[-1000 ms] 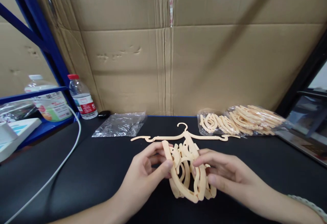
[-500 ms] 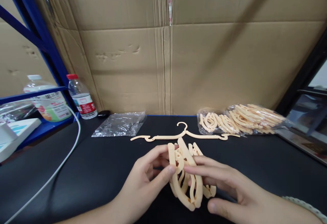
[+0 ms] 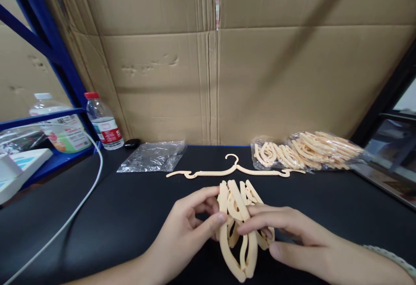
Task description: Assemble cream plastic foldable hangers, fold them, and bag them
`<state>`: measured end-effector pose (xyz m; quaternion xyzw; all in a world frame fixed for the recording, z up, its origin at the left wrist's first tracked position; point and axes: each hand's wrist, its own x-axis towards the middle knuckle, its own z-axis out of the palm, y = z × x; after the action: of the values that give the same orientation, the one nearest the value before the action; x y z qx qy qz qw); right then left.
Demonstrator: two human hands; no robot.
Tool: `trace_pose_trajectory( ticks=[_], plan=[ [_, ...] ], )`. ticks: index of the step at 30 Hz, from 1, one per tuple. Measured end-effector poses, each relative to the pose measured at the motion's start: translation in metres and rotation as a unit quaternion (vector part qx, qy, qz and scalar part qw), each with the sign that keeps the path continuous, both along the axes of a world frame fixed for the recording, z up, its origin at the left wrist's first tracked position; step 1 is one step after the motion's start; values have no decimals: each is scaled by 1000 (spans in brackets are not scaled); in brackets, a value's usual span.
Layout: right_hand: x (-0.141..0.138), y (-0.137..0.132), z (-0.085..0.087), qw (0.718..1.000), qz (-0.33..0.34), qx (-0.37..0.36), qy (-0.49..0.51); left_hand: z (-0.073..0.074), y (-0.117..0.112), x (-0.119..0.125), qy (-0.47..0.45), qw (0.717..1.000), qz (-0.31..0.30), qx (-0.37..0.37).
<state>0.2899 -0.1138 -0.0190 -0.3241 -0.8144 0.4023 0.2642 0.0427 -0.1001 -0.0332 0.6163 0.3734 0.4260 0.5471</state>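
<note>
A bundle of folded peach plastic hangers (image 3: 238, 228) stands on edge on the black table (image 3: 123, 215), held between both hands. My left hand (image 3: 190, 228) pinches its left side with thumb and fingers. My right hand (image 3: 289, 237) grips the right side, its fingers laid across the front piece. One unfolded hanger (image 3: 234, 171) lies flat just beyond the bundle.
Clear bags of more folded hangers (image 3: 305, 151) sit at the back right. An empty plastic bag (image 3: 152, 156) lies at the back left, beside a water bottle (image 3: 103, 122) and a blue shelf (image 3: 52, 116). A white cable (image 3: 76, 209) crosses the left side. Cardboard (image 3: 208, 63) walls the back.
The bundle has tipped and slid a little toward me. My right fingers have moved across its front, and the front piece now hangs lower.
</note>
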Motion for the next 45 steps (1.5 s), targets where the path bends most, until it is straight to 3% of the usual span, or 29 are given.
trace_pose_trajectory(
  ticks=[6, 8, 11, 13, 16, 20, 22, 26, 29, 34, 39, 45],
  plan=[
    [-5, 4, 9, 990, 49, -96, 92, -1, 2, -1, 57, 997, 4, 44],
    [0, 12, 10, 986, 19, -120, 115, -1, 3, -4, 88, 993, -5, 75],
    [18, 30, 10, 982, -98, -106, 119, -4, 4, -10, 148, 978, -16, 147],
    [32, 43, 12, 976, -168, -99, 99, -5, 4, -14, 192, 959, -32, 208],
    [47, 56, 14, 969, -200, -138, 41, -3, 2, -15, 226, 933, -61, 274],
    [51, 57, 10, 967, -169, -183, -47, 4, -6, -11, 270, 903, -112, 314],
    [48, 53, 9, 969, -145, -186, -70, 5, -11, -10, 332, 869, -157, 332],
    [40, 45, 5, 974, -111, -161, -118, -2, -13, -11, 412, 804, -176, 391],
    [36, 40, -2, 971, -105, -159, -146, -5, -10, -15, 434, 779, -209, 402],
    [34, 36, -16, 971, -138, -129, -146, -2, -8, -17, 446, 779, -202, 391],
    [28, 36, -12, 976, -133, -96, -143, -6, -9, -16, 453, 788, -170, 381],
    [25, 34, -14, 975, -137, -126, -124, -7, -9, -15, 434, 804, -156, 376]
  ],
)
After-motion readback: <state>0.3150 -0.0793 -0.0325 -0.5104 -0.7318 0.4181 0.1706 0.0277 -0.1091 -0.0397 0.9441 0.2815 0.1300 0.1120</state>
